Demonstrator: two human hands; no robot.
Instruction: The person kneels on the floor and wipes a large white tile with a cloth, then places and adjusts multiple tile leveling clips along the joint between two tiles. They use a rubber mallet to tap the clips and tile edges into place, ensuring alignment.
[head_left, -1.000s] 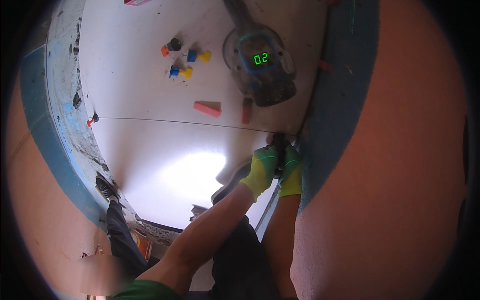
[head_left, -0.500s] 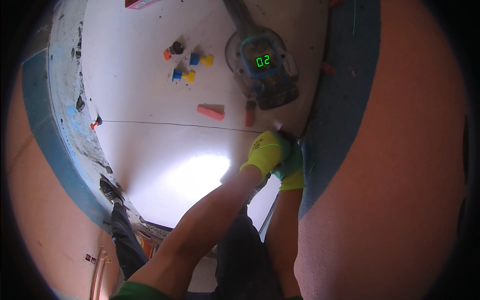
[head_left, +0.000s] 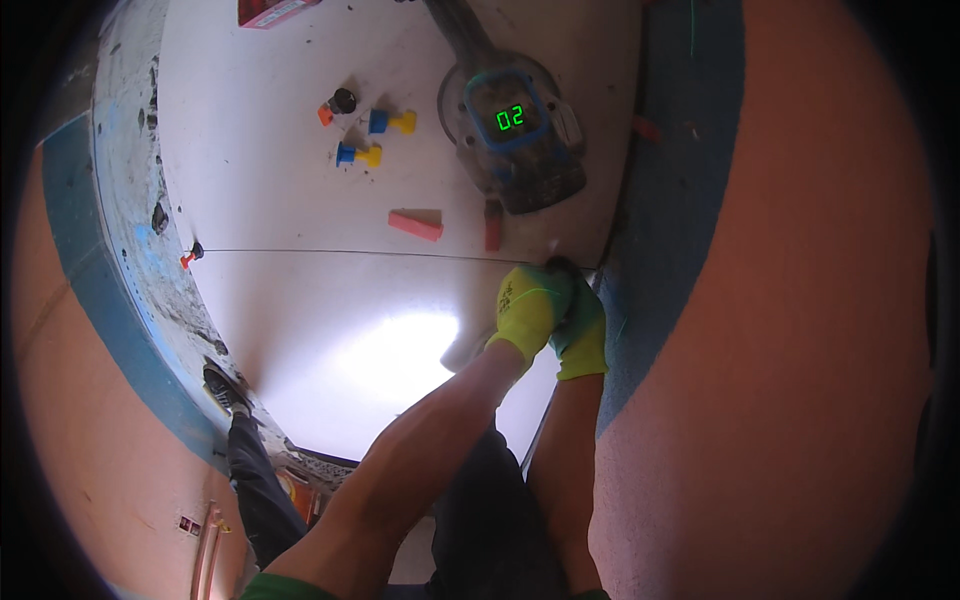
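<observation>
L side: wall [head_left: 65, 230] w/ blue band, then orange/blk tile leveler [head_left: 189, 256] at L end of thin dark joint [head_left: 330, 252] across the wht tile floor [head_left: 290, 200]. Dark shoe [head_left: 222, 390] below it, on the rough edge. Red box [head_left: 272, 10] up top, partly cut off. Next, loose orange/blk leveler [head_left: 342, 101] nr two blue/yellow levelers [head_left: 345, 154] [head_left: 379, 121]. Pink wedge [head_left: 415, 226] lies flat above the joint; red wedge [head_left: 493, 232] w/ dark end farther R, just below the dark tile vibrator [head_left: 530, 175], its display lit grn. L hand [head_left: 530, 305], yel/grn glove, fingers curled at a dark piece [head_left: 563, 266], mostly hidden, at joint's R end nr the blue-banded R wall [head_left: 670, 270]. R hand [head_left: 584, 335], same glove, right beside L; can't tell if either grips it.
</observation>
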